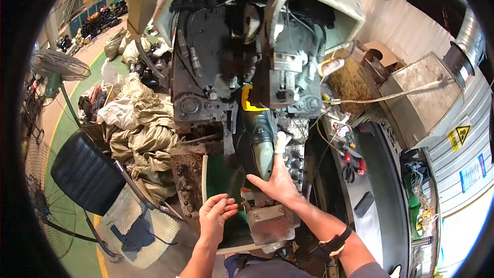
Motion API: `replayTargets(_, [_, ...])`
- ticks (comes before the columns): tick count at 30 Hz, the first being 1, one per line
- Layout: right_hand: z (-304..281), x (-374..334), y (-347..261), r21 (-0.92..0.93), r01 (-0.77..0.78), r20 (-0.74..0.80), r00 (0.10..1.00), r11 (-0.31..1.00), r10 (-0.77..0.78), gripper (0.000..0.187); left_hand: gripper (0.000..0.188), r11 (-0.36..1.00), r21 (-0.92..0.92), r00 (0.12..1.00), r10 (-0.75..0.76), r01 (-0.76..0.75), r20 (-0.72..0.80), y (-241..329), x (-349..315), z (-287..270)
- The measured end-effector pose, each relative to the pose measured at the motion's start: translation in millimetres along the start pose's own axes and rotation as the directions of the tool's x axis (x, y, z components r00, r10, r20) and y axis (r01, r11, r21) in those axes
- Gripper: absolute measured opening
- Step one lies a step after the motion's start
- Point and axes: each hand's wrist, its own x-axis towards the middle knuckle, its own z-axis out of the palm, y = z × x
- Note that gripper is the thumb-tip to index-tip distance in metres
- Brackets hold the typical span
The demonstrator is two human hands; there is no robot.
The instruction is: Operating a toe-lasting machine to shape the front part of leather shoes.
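My right hand [278, 179] is wrapped around the heel end of a pale green shoe last [264, 158], its thumb out to the left. A black shoe upper [246, 146] covers the last, which points away from me into a machine [203, 46]. At the toe end a yellow piece [251, 99] sits under the machine's head. A white covering [280, 142] shows at the right hand's fingertips. Lower left of the last, my left hand [213, 218] is loosely closed, thumb against curled fingers, with nothing visible in it. A metal block [271, 222] stands just right of it.
A black chair [85, 172] and cloth sacks [141, 144] stand left, with a fan [59, 69] beyond. To the right run a dark conveyor belt [378, 175] and a ledge holding red-handled scissors [355, 164] and a dark flat object [364, 204]. A cable [386, 99] crosses at upper right.
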Motion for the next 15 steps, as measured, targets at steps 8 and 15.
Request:
replayTargets(8, [20, 2, 15, -0.05, 0.061, -0.125, 0.99, 0.997, -0.067, 0.113, 0.026, 0.997, -0.018, 0.993, -0.071, 0.07, -0.091, 7, 18, -21])
replayTargets(15, [21, 0, 12, -0.084, 0.081, -0.221, 0.97, 0.993, -0.098, 0.099, 0.024, 0.998, 0.018, 0.997, -0.062, 0.063, -0.055, 13, 30, -11])
